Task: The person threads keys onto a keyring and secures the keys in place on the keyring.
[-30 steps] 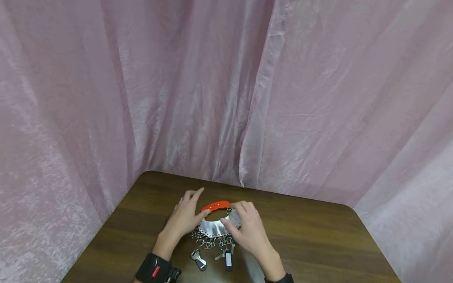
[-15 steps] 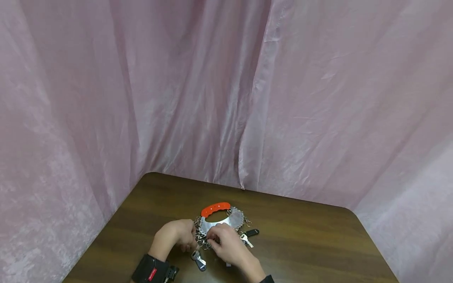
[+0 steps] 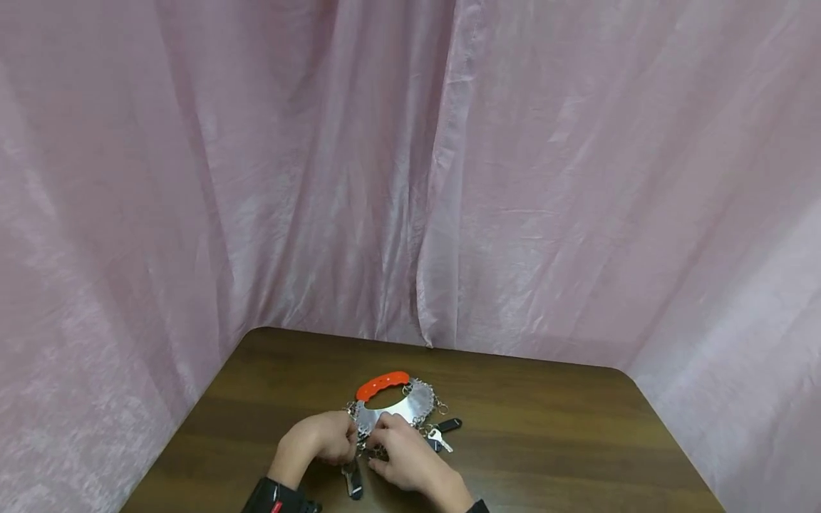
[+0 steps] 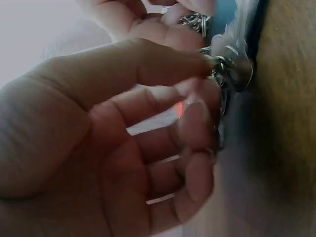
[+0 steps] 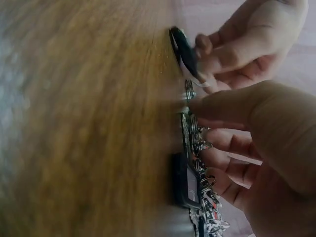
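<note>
A crescent-shaped metal key holder [image 3: 407, 409] with an orange handle [image 3: 383, 385] and many small rings on its curved edge lies on the table. At its near left, my left hand [image 3: 330, 436] pinches a split ring [image 4: 217, 63] between thumb and finger; a key [image 4: 239, 69] and a dark key tag [image 3: 355, 483] hang from it. My right hand [image 3: 407, 456] is close beside it, thumb and curled fingers holding several metal rings [image 5: 190, 89] at the holder's near edge. The pinch point is partly hidden behind the thumb in the right wrist view.
A silver key [image 3: 440, 440] and a black key tag [image 3: 452, 425] lie right of the holder. Another dark tag with a label window [image 5: 190, 185] is below the right thumb. The brown wooden table [image 3: 545, 434] ends at a pink curtain [image 3: 526, 178].
Both hands have come down from over the holder to its near edge and now hold rings. The labelled tags and key near the right hand have shifted to the right.
</note>
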### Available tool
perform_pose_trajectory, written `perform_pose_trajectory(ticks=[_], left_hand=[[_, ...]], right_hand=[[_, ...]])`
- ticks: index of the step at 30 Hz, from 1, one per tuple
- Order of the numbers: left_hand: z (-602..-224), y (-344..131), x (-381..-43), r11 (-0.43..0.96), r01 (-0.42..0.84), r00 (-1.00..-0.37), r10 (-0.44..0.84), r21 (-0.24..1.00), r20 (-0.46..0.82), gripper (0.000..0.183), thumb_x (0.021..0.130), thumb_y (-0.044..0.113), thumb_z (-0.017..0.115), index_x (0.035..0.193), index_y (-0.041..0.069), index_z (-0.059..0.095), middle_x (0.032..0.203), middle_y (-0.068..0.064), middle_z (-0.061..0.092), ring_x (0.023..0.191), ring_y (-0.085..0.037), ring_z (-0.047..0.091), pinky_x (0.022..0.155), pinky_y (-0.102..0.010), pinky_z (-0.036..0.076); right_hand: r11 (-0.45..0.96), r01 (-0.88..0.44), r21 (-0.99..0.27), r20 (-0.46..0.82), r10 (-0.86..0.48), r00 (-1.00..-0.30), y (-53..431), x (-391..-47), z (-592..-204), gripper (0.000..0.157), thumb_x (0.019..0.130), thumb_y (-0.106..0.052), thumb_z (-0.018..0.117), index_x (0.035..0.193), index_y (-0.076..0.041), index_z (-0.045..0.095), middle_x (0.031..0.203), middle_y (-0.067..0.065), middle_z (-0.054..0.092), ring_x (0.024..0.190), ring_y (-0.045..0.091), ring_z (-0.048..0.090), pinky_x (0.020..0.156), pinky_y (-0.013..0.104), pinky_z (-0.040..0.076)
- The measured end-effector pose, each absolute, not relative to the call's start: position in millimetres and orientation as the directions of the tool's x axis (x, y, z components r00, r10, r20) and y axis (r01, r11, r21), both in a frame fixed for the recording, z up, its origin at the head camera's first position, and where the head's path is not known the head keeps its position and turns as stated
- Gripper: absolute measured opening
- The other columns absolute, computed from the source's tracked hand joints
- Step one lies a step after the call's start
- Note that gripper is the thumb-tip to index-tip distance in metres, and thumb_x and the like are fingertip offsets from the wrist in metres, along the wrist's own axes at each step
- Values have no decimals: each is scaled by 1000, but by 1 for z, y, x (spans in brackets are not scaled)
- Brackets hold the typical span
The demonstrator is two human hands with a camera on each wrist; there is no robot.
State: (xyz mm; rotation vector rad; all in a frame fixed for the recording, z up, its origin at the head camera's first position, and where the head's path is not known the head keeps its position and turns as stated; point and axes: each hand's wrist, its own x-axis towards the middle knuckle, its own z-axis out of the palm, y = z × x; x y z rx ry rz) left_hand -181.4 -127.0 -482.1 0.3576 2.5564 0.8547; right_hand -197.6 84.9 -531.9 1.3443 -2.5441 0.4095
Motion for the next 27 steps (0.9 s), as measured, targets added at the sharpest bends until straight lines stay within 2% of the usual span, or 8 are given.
perform_pose_trajectory(ticks=[4, 8, 12, 17, 21, 24, 27], left_hand=[[-480, -129, -188, 701, 253, -903, 418, 667, -96, 17, 86, 2, 66, 78, 16, 61, 69, 6, 51, 61, -12, 43, 58, -29, 33], [-475, -128, -197, 646, 369, -912, 392, 668, 125, 15, 91, 6, 73, 83, 17, 65, 78, 6, 55, 69, -9, 51, 62, -28, 43], [-473, -125, -202, 657, 390, -920, 293, 645, 259, 18, 93, 7, 77, 83, 18, 66, 83, 6, 56, 73, -7, 55, 65, -26, 48], [-471, -122, -206, 715, 307, -946, 159, 628, 282, 19, 95, 11, 76, 83, 19, 63, 84, 7, 56, 73, -9, 53, 67, -30, 47], [-472, -121, -204, 711, 237, -962, 78, 662, 261, 18, 98, 12, 72, 86, 19, 61, 81, 6, 61, 68, -11, 52, 64, -34, 44], [-476, -120, -202, 648, 212, -974, 81, 731, 211, 16, 100, 10, 68, 87, 16, 61, 81, 3, 68, 62, -12, 48, 58, -30, 39], [-483, -118, -200, 588, 204, -979, 142, 783, 148, 14, 101, 9, 63, 88, 13, 59, 80, 0, 67, 58, -13, 44, 54, -28, 35]], right_hand=[[536, -839, -90, 340, -775, -532, 84, -197, -528, 15, 84, -20, 87, 87, -21, 72, 97, -9, 56, 89, 5, 58, 78, 20, 49], [534, -841, -89, 352, -773, -528, 84, -196, -524, 21, 87, -12, 83, 79, -21, 65, 89, -11, 54, 76, 0, 54, 69, 14, 45], [524, -824, -214, 343, -750, -566, 88, -198, -519, 21, 89, -6, 79, 81, -18, 64, 85, -11, 53, 76, -2, 50, 71, 12, 42], [482, -775, -408, 309, -726, -615, 100, -208, -513, 15, 89, -2, 75, 88, -14, 66, 90, -4, 57, 81, 3, 52, 74, 16, 45], [452, -735, -505, 317, -695, -645, 106, -213, -513, 11, 89, -2, 71, 89, -12, 65, 82, -3, 56, 73, 3, 50, 67, 17, 43], [430, -677, -597, 315, -650, -691, 107, -216, -519, 9, 94, -4, 68, 93, -12, 63, 76, -8, 55, 67, 0, 48, 62, 18, 42], [371, -598, -710, 314, -593, -741, 104, -216, -528, 9, 98, -3, 67, 98, -11, 63, 76, -7, 61, 65, 0, 53, 61, 20, 46]])
